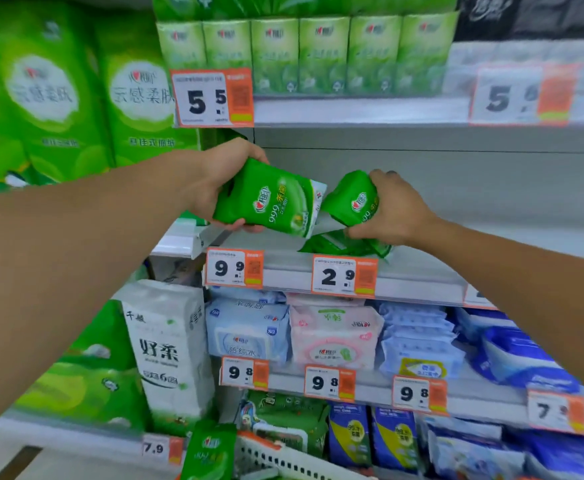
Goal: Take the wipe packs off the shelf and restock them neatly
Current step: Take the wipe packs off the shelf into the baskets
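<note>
- My left hand (pixel 211 188) curls around one green wipe pack (pixel 270 199), lifted clear above the shelf (pixel 283 268).
- My right hand (pixel 392 209) grips a second pack (pixel 349 199), just beside the first.
- More packs (pixel 339 244) lie loose on the shelf under my right hand, so I judge the clearing unfinished and restocking not begun.

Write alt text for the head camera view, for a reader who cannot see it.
A person's left hand and right hand each grip a green wipe pack, the left pack and the right pack, above a mostly bare store shelf where another green pack lies flat. Orange price tags line the shelf edges, with tissue and wipe packs stocked above and below.
</note>
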The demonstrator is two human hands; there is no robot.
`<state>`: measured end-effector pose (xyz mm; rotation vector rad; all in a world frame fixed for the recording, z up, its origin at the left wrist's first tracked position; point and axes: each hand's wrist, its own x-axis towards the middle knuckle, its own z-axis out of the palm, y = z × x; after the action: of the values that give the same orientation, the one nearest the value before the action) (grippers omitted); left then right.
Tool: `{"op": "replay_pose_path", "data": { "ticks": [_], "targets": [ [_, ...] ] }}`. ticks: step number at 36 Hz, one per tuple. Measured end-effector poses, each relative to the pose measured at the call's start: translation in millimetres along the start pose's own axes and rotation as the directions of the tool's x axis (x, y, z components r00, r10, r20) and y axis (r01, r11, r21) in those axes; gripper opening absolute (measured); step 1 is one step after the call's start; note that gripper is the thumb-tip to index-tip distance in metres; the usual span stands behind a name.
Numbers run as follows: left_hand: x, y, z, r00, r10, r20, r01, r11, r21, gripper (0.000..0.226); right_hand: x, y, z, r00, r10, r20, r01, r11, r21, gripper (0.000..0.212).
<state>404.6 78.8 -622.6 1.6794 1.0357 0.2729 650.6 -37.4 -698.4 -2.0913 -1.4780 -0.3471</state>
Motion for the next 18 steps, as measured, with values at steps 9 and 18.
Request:
{"op": "replay_pose_path", "data": {
  "ticks": [9, 18],
  "targets": [
    [-23, -35, -16, 0.987, -0.073, 0.140, 0.074, 0.997, -0.001, 0.032, -58, -58, -36, 0.996, 0.069, -0.063, -0.022, 0.830, 0.558, 0.091],
    [-47, -77, 1, 0.959, -0.226, 0.172, 0.158, 0.928, 0.338, 0.039, -109, -84, -6, 0.862, -0.213, 0.461, -0.385, 0.316, 0.867, 0.063]
  ]
}}
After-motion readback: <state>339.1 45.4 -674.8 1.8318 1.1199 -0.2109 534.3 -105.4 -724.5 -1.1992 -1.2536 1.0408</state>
